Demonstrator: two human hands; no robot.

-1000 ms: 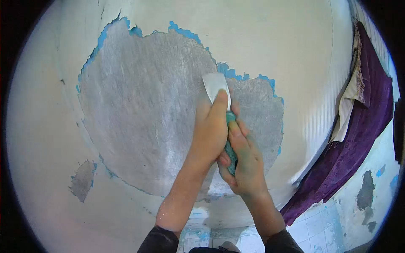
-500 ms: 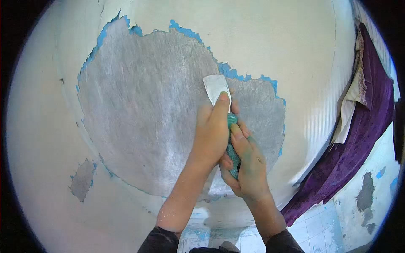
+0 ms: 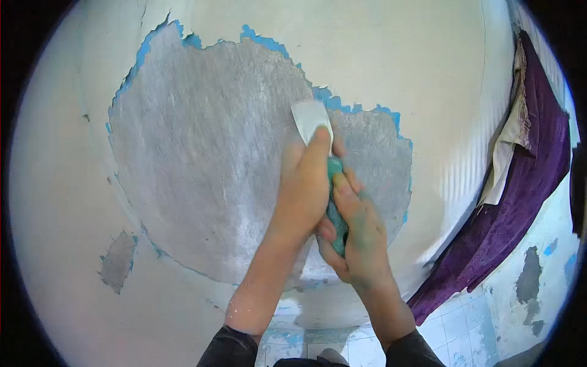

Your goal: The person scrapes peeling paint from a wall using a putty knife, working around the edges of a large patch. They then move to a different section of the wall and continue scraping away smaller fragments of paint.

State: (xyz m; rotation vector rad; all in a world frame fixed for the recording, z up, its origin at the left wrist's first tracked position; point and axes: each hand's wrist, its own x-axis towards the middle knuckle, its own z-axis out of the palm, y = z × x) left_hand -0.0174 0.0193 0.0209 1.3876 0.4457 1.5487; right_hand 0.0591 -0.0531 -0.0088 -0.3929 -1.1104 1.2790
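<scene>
Both hands are closed on one paint scraper with a wide metal blade and a green handle. My left hand grips it near the blade, its thumb lying along the metal. Lower down, my right hand wraps the green handle. The blade points up the wall and lies over a large bare grey patch, a little below its ragged upper edge. Blue paint shows along that edge, under the cream top coat. The fingers behind the blade are partly hidden.
A purple curtain with a pale lining hangs at the right. Smaller bare spots show on the wall at the lower left and on another wall at the right. Below are pale floor tiles with paint flakes.
The scraper and both hands have shifted slightly up and left in view. The wall has also moved a little in the frame. Both hands keep the same grip.
</scene>
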